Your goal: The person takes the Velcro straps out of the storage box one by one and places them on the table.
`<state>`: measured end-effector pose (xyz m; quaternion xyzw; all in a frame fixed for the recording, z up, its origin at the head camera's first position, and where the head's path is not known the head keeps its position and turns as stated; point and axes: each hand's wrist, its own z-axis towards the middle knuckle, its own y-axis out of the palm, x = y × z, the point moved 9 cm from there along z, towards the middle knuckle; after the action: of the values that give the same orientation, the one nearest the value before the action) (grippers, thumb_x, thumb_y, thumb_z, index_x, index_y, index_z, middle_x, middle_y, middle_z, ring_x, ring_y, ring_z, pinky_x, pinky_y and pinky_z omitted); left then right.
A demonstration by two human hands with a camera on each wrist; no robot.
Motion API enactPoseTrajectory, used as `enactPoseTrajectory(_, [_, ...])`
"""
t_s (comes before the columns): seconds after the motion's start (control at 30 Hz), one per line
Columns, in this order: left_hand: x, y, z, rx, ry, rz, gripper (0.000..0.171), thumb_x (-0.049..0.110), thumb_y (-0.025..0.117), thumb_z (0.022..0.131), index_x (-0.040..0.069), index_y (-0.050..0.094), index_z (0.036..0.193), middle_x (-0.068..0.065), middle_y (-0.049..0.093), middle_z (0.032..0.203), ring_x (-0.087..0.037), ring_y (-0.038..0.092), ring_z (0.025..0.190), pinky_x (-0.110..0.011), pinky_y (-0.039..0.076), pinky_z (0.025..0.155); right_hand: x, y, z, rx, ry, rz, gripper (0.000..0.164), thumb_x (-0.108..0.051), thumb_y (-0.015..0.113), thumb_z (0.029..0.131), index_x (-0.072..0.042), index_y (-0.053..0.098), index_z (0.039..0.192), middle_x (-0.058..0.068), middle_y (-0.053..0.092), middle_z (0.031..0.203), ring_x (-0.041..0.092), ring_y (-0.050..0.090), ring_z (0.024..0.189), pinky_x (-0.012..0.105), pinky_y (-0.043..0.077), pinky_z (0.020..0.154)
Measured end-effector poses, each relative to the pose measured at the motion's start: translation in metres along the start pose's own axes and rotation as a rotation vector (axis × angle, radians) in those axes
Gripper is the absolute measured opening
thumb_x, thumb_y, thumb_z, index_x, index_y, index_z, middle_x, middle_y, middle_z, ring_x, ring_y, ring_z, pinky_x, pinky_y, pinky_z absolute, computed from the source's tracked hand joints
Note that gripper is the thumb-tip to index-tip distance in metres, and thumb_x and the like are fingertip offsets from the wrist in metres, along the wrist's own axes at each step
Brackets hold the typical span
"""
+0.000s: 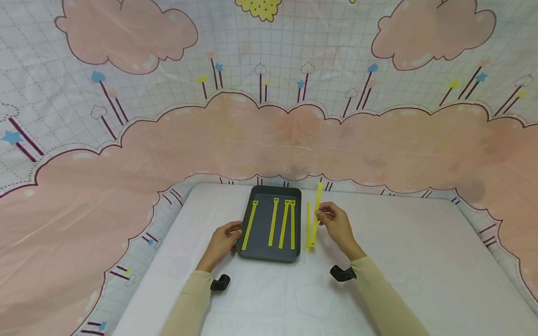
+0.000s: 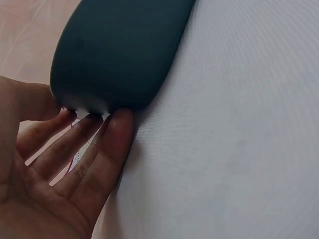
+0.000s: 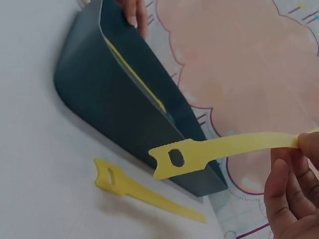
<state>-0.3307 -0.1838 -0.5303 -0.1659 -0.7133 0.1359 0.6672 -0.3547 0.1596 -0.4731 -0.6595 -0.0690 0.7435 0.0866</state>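
A dark grey rectangular tray (image 1: 269,255) lies on the white table with several yellow cable ties (image 1: 273,223) spread lengthwise inside it. At its left side my left hand (image 1: 223,240) holds the wall, thumb over the rim and fingertips against the outside, as the left wrist view shows. My right hand (image 1: 336,224) pinches another flat yellow cable tie (image 3: 239,148) between thumb and fingers, right of the tray. The tie's slotted head points back toward the tray in the right wrist view. Below it, a second loose cable tie (image 3: 154,198) lies on the table beside the tray.
The white table (image 1: 420,261) stretches out on both sides of the tray. Behind it hangs a patterned curtain (image 1: 269,144) with pink clouds. Black wrist cameras (image 1: 342,273) sit at both sleeve cuffs.
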Motion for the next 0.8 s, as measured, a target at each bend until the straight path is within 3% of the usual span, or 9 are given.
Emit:
enactPoseTrajectory(0.17, [0.001, -0.001, 0.0, 0.003, 0.016, 0.014, 0.037, 0.015, 0.06, 0.097, 0.008, 0.06, 0.133, -0.017, 0.065, 0.129, -0.033, 0.063, 0.118, -0.03, 0.054, 0.079, 0.012, -0.007, -0.002, 0.014, 0.081, -0.02, 0.019, -0.012, 0.063, 0.096, 0.002, 0.061, 0.11, 0.011, 0.064, 0.097, 0.007, 0.063, 0.078, 0.021, 0.054, 0.068])
enactPoseTrajectory(0.37, [-0.001, 0.0, -0.001, -0.003, -0.012, -0.017, 0.037, 0.016, 0.06, 0.098, 0.009, 0.06, 0.134, -0.016, 0.064, 0.131, -0.032, 0.063, 0.117, -0.028, 0.055, 0.071, 0.025, -0.01, -0.004, 0.004, 0.166, -0.056, 0.021, -0.013, 0.063, 0.097, 0.001, 0.062, 0.111, 0.015, 0.067, 0.1, 0.011, 0.065, 0.079, 0.023, 0.055, 0.067])
enactPoseTrajectory(0.63, [-0.001, 0.001, 0.0, -0.014, 0.005, -0.058, 0.037, 0.014, 0.06, 0.098, 0.007, 0.059, 0.134, -0.02, 0.062, 0.131, -0.033, 0.063, 0.115, -0.029, 0.056, 0.065, 0.038, -0.007, -0.005, -0.022, 0.235, -0.044, 0.021, -0.011, 0.063, 0.096, 0.003, 0.061, 0.111, 0.009, 0.068, 0.093, 0.011, 0.064, 0.076, 0.023, 0.053, 0.065])
enactPoseTrajectory(0.8, [0.0, 0.0, 0.0, -0.003, 0.019, -0.024, 0.037, 0.014, 0.06, 0.098, 0.007, 0.06, 0.134, -0.019, 0.063, 0.13, -0.033, 0.063, 0.117, -0.028, 0.055, 0.069, 0.043, -0.007, -0.004, -0.035, 0.259, -0.024, 0.021, -0.011, 0.062, 0.096, 0.003, 0.061, 0.111, 0.005, 0.069, 0.09, 0.01, 0.063, 0.074, 0.023, 0.052, 0.064])
